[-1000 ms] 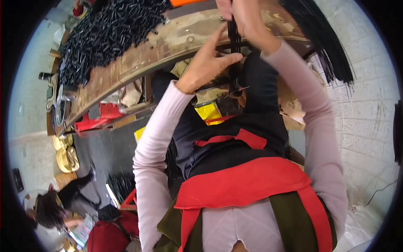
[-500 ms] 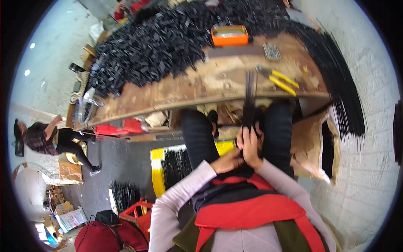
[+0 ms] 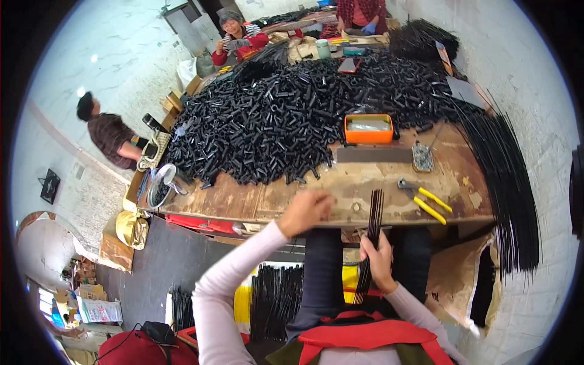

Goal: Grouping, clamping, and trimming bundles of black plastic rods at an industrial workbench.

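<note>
Away from rods [image 3: 375, 210] now, left hand [image 3: 307, 212]

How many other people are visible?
3: a person at left, a red-sleeved person beyond the black pile, a checked-shirt person at top. More may be hidden.

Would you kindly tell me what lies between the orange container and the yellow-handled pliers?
A flat dark strip, then stained wooden benchtop, lies between the orange container and the pliers in the head view.
</note>
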The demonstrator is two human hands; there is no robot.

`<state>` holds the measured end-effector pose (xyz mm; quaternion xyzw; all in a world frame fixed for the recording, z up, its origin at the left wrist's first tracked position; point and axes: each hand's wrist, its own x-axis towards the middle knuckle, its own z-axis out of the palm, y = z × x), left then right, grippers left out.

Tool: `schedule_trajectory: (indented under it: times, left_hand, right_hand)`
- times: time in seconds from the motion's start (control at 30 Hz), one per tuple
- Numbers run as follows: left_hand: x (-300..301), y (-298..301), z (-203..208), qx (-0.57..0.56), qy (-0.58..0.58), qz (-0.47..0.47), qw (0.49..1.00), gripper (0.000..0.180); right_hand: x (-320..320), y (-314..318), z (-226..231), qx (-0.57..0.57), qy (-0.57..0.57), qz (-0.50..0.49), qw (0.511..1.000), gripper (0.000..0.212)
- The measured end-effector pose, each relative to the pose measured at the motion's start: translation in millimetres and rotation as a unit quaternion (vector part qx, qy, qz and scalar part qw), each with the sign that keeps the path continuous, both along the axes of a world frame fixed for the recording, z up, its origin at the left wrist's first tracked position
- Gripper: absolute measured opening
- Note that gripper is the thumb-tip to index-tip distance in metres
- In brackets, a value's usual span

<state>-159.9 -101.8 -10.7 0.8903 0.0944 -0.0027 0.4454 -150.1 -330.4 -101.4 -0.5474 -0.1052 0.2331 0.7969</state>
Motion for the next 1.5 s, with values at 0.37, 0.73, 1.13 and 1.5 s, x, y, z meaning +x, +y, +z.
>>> schedule_trajectory:
  times: [0.37,0.73,1.13,1.5]
  left_hand:
    - [272,77,-21,0.591,-0.035,0.057,0.804,0.015]
    - [216,121,61,0.649,-0.157,0.141,0.731,0.022]
    - [131,99,0,0.297,-0.134,0.05,0.944,0.017]
    - [204,74,-37,0.575,-0.189,0.071,0.793,0.007]
  right_hand:
    - [0,-10,-19,0.011,0.073,-0.004,0.997,0.007]
    - [10,-12,-1,-0.02,0.028,0.005,0.999,0.008]
    - [6,-7,-18,0.014,0.017,-0.008,1.0,0.01]
    - [-7,-10,-3,0.01,0.033,-0.002,0.999,0.008]
